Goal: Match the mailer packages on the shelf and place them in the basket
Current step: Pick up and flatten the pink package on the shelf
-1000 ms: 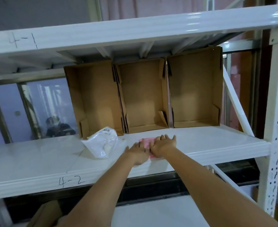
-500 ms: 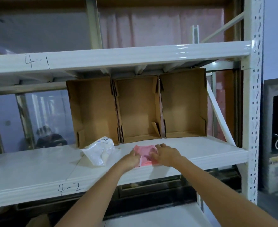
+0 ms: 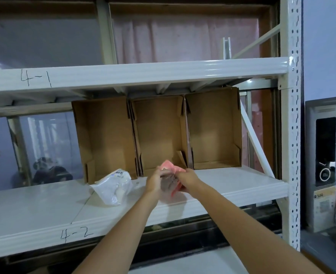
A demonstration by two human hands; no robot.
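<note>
— Grip?
— Both mine closed on the pink mailer (image 3: 172,168): left hand (image 3: 154,181) on its left edge, right hand (image 3: 186,177) on its right, lifted just above the shelf (image 3: 232,182) marked 4-2.
— Other packages?
— White mailer (image 3: 113,185) lies on the shelf, left of my hands. Three cardboard boxes (image 3: 212,127) stand behind, open sides facing me.

The single head-worn view looks forward and slightly down from close before the shelf (image 3: 44,210) marked 4-2, forearms entering from the bottom edge, cardboard boxes (image 3: 161,133) at frame centre, the rack upright (image 3: 293,135) at right.
</note>
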